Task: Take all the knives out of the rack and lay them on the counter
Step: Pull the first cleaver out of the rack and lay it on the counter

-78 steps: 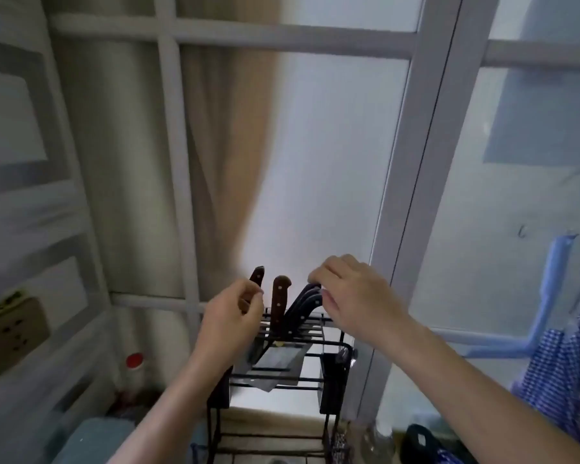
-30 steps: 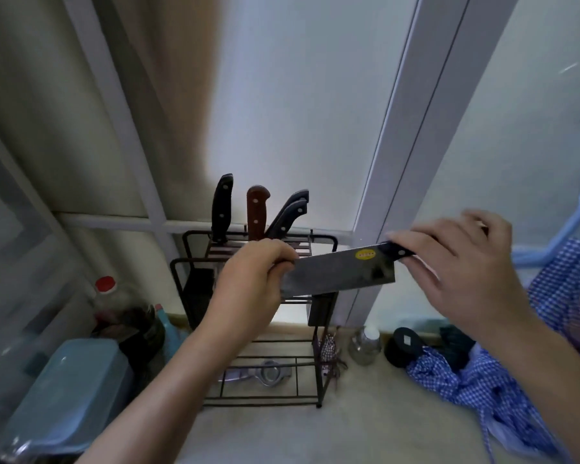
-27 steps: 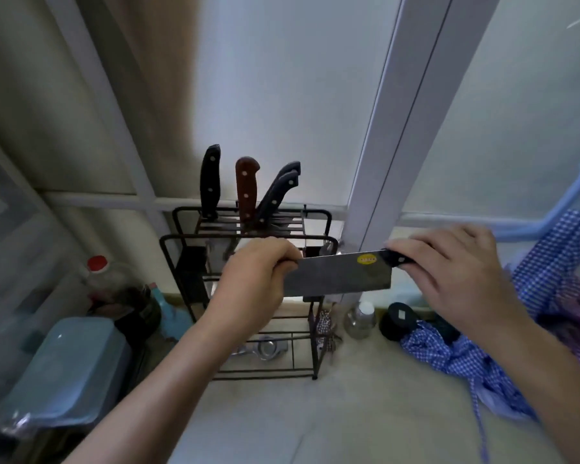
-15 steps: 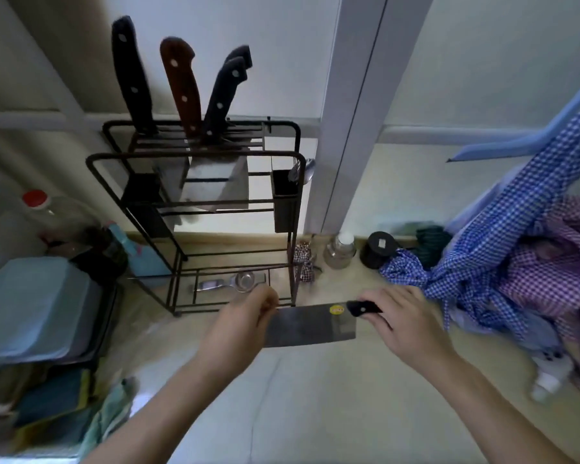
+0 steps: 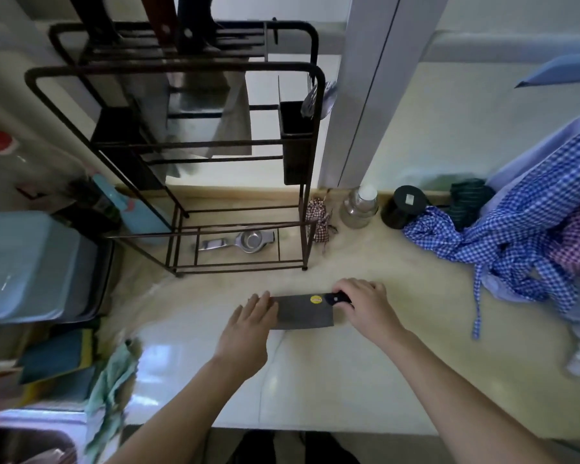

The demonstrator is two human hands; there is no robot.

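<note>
A cleaver (image 5: 302, 311) with a yellow sticker and a black handle lies flat on the pale counter (image 5: 315, 380), in front of the rack. My right hand (image 5: 365, 304) is closed around its handle. My left hand (image 5: 252, 324) rests with flat fingers on the blade's left end. The black wire rack (image 5: 181, 72) stands at the back left. Several knives (image 5: 168, 21) still stand in its top slots, handles cut off by the frame's edge, blades hanging behind the bars.
A metal strainer (image 5: 241, 242) lies on the rack's bottom shelf. A jar (image 5: 359, 207) and a black lidded tin (image 5: 402, 205) stand by the wall. Checked cloths (image 5: 516, 236) pile at the right. A blue tub (image 5: 31, 266) and sponges sit at the left.
Both hands carried the cleaver from the rack down onto the counter. My left hand's fingers have flattened on the blade. The view has tilted downward.
</note>
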